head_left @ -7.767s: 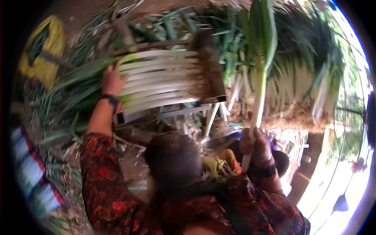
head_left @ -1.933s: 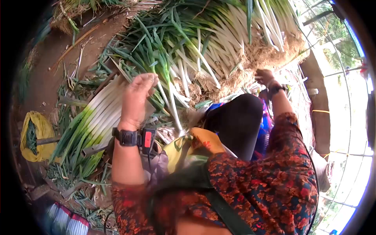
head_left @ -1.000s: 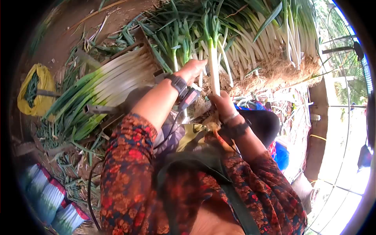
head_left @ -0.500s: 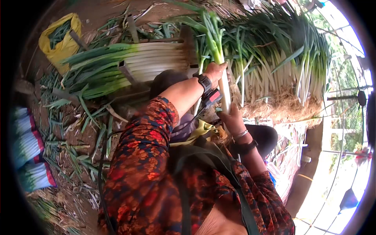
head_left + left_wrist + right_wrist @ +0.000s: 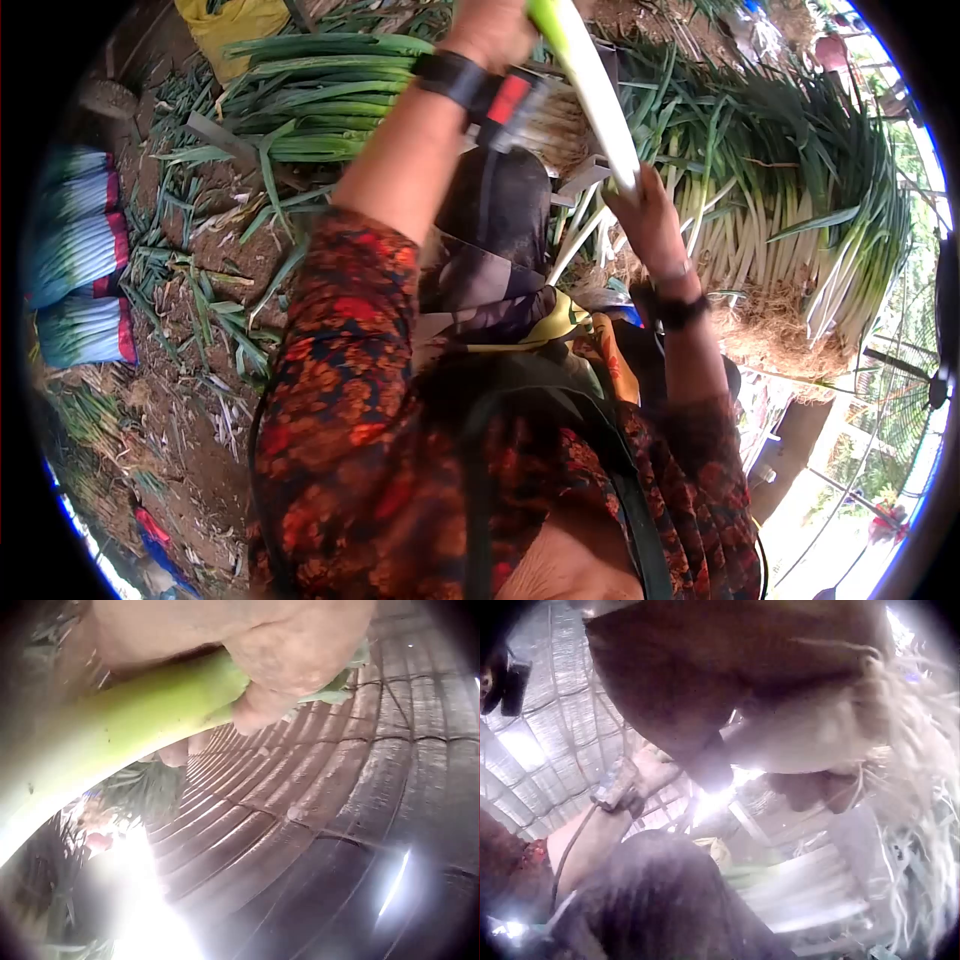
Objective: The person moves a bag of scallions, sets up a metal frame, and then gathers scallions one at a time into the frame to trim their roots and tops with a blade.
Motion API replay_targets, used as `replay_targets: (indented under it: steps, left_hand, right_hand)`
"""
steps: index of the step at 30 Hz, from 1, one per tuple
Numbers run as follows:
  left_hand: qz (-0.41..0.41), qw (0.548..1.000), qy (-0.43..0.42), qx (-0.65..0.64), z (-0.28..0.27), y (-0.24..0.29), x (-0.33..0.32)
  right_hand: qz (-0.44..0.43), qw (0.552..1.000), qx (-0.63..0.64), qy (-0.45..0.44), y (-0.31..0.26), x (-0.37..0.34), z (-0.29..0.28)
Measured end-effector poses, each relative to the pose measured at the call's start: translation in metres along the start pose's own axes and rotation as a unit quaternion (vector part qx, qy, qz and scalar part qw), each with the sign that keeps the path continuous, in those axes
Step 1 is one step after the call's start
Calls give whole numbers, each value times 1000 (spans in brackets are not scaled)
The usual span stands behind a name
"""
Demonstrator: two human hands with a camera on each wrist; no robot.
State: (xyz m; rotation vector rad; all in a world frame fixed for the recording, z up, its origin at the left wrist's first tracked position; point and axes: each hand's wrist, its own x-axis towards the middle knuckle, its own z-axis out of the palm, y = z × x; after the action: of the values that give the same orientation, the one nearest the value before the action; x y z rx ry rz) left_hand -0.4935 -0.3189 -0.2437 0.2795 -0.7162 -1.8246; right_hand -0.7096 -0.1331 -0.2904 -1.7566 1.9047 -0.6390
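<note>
White and pale green, one leek (image 5: 590, 95) slants in the air between two hands: the left hand (image 5: 495, 35) grips its greener part, fingers curled around; the right hand (image 5: 650, 215) holds the rooted end. Uneven pulling could, I think, snap it near the laid leeks (image 5: 330, 105).
</note>
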Motion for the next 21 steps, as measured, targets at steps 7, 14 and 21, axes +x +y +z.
replay_targets:
  steps: [7,14,21]
  left_hand:
    - [119,958,135,221,-179,62,-36]
    - [-352,823,300,329,-255,-22,-125]
    - [244,333,115,903,-232,-20,-99]
  right_hand:
    - [-104,988,-97,-52,-12,133,111]
    - [45,949,-296,-98,89,161,200]
    - [-25,924,-378,-44,63,128,194]
